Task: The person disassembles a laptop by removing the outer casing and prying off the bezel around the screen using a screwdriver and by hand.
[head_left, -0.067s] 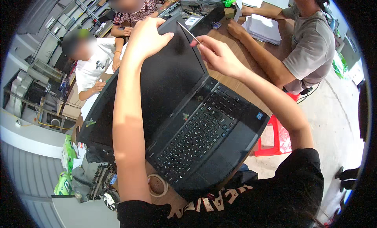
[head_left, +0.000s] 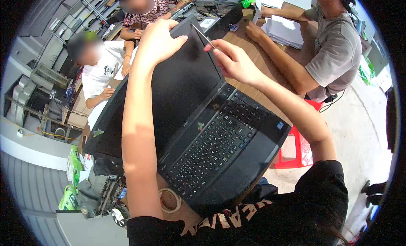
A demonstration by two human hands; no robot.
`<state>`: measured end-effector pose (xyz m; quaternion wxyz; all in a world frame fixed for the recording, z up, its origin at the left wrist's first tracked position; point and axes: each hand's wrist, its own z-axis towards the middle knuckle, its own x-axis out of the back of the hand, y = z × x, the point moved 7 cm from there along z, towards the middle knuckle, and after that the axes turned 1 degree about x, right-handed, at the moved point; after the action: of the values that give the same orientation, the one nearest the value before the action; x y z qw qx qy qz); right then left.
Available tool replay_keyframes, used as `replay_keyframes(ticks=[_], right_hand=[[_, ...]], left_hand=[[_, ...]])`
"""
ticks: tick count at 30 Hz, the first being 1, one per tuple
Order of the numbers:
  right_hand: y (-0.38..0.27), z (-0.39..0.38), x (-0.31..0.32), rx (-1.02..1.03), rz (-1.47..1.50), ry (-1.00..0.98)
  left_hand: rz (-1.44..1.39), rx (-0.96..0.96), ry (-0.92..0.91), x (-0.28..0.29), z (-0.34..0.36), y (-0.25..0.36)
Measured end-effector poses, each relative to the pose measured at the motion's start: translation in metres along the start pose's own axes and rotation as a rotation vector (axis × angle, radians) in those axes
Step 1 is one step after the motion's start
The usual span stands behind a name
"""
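A black laptop [head_left: 228,138] stands opened on the wooden table, its dark screen [head_left: 179,81] leaning back and its keyboard towards me. My left hand [head_left: 163,42] grips the screen's top edge, thumb on the front and fingers curled over the back, partly hidden. Between the fingertips of my right hand [head_left: 232,59] is a slim metal tool [head_left: 200,33], which looks like tweezers. Its tip meets the screen frame near the upper right corner. My left forearm covers part of the screen.
A tape roll [head_left: 170,200] lies by the laptop's near left corner. Papers [head_left: 283,32] are stacked at the back right beside a seated person [head_left: 334,51]. Two more people sit across the table. A red stool [head_left: 298,150] stands right of the table, a fan [head_left: 119,215] at the lower left.
My right hand and the tool have shifted very slightly at the frame's edge. My left hand keeps its grip on the screen.
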<state>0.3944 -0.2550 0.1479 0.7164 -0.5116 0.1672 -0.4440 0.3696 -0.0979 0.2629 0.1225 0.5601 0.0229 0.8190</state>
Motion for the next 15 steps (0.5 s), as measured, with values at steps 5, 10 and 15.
replay_keyframes(ticks=[5,10,15], right_hand=[[0.015,0.003,-0.023,-0.079,0.438,-0.098],[0.018,0.003,-0.024,0.031,0.599,-0.007],[0.03,-0.002,-0.025,-0.074,0.414,0.004]], left_hand=[[0.048,-0.033,0.065,0.005,0.001,0.008],[0.117,-0.05,0.15,0.007,-0.004,0.017],[0.119,-0.043,0.154,0.008,-0.004,0.018]])
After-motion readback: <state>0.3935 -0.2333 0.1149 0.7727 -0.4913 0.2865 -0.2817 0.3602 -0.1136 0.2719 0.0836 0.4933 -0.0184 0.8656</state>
